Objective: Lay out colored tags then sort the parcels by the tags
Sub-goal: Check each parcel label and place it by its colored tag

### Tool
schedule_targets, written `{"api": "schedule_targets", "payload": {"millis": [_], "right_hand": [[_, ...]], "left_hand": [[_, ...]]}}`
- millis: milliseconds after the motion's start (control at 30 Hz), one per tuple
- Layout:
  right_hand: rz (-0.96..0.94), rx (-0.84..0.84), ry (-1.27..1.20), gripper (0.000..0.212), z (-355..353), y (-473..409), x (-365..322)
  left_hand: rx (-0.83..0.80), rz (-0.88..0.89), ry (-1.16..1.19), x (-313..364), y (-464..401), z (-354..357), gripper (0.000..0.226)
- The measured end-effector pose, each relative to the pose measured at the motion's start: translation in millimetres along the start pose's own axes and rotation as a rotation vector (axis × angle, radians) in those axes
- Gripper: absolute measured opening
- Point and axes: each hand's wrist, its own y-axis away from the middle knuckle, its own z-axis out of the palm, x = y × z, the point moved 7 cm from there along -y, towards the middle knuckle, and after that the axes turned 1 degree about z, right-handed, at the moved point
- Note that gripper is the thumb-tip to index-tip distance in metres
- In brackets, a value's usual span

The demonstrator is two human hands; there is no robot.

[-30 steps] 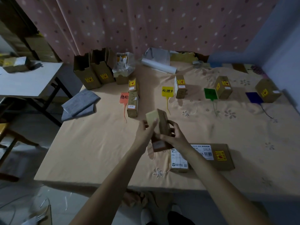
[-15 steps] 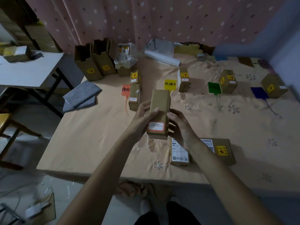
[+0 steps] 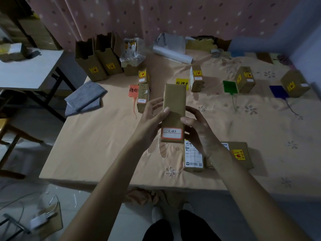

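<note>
The room is sitting dim, colours looking muddy. Parcels are casting soft shadows, and the wide lens is bending and blurring the edges.

A room in a home, pressed into service as a parcel-sorting spot. A pink dotted curtain (image 3: 156,18) fills the top of the frame, with a blue wall (image 3: 309,37) at the upper right. The worktop (image 3: 97,145) wears a peach cloth embroidered with flowers. Small cardboard parcels (image 3: 245,81) with yellow stickers sit across it, open cartons (image 3: 90,65) stand at upper left, and a folding side table (image 3: 29,70) shows at the left edge.
</note>
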Motion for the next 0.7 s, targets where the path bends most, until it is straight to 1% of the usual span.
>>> {"api": "schedule_targets", "payload": {"millis": [100,200,267,333,400,467,567,600,700], "right_hand": [[-0.007,-0.003,-0.002,0.076,-1,1,1],[0.012,0.014,-0.002,0.072,-3,0,7],[0.049,0.038,-0.003,0.063,-6,-1,16],[0.097,0.065,0.021,0.055,-12,-2,28],[0.13,0.106,0.042,0.056,-22,-2,37],[0.158,0.15,0.053,0.054,-35,0,43],[0.192,0.214,0.037,0.038,-59,1,46],[0.195,0.241,0.028,0.036,-69,-1,46],[0.186,0.309,0.014,0.039,-101,-10,38]], "left_hand": [[-0.003,-0.008,0.002,0,0,1,0.074],[-0.016,-0.014,0.022,-8,1,-2,0.058],[0.005,-0.024,0.041,-18,2,-4,0.05],[0.046,-0.061,0.049,-33,3,-6,0.055],[0.06,-0.094,0.033,-49,3,-5,0.058],[0.039,-0.133,0.0,-64,0,2,0.058],[0.011,-0.19,-0.008,-88,-10,16,0.061],[0.0,-0.21,-0.013,-97,-16,20,0.062],[-0.061,-0.28,-0.043,-119,-35,40,0.071]]}}
